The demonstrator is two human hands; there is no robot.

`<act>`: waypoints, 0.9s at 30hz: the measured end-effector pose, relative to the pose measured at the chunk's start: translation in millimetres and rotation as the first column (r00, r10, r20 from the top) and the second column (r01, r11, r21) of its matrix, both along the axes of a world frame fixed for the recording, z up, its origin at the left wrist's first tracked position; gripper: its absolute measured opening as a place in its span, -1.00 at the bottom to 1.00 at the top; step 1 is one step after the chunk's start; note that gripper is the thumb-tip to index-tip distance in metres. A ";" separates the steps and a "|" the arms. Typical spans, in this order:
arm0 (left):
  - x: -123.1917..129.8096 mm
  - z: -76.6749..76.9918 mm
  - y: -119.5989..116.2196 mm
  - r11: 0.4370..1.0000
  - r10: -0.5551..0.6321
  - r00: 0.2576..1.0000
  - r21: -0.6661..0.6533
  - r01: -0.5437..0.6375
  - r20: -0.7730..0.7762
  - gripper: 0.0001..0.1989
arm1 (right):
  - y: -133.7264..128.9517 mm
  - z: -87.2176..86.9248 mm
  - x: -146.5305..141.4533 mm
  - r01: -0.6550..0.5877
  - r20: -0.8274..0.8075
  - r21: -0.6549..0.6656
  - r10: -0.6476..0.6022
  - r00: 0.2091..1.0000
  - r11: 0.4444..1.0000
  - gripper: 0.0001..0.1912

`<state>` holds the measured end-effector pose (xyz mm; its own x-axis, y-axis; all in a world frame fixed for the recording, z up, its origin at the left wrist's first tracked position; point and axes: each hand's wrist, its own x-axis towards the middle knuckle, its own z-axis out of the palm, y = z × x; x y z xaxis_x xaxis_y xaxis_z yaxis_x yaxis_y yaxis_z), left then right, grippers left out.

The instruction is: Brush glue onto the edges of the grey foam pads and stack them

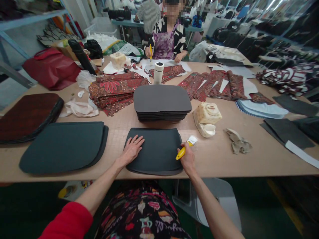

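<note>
The dark grey panel point(154, 149) under the left hand point(131, 150) looks like matt foam or felt, smooth and without shine, as does the stack of panels point(161, 103) behind it. The tool point(181, 152) in the right hand point(188, 159) has a glossy yellow plastic handle. The desk point(216, 162) is bare wood board, dull and finely scored. The patterned red pieces point(114, 91) are printed cloth. The white cylinder point(158, 72) looks like smooth plastic.

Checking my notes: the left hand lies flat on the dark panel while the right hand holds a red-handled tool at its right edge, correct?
Not quite. In the head view, the tool in the right hand has a yellow handle, not red. The left hand does lie flat on the dark panel.
</note>
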<state>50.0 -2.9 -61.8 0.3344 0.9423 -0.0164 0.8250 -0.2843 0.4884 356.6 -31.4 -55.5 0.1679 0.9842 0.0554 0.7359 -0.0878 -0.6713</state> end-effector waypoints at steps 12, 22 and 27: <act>-17.6 -8.5 -21.2 0.782 0.621 0.752 -0.112 -0.613 0.218 -0.45 | -4.2 -8.4 14.3 0.021 -0.010 -0.006 -0.021 1.000 1.000 -0.63; -29.5 -21.1 -32.6 0.705 0.703 0.647 -0.172 -0.688 0.295 -0.45 | 14.4 -8.7 3.6 -0.030 -0.031 -0.024 0.030 0.999 0.999 -0.63; -20.2 -15.4 -35.6 0.759 0.644 0.718 -0.098 -0.644 0.264 -0.33 | 8.7 -7.4 8.6 -0.028 -0.002 -0.040 0.028 1.000 0.999 -0.61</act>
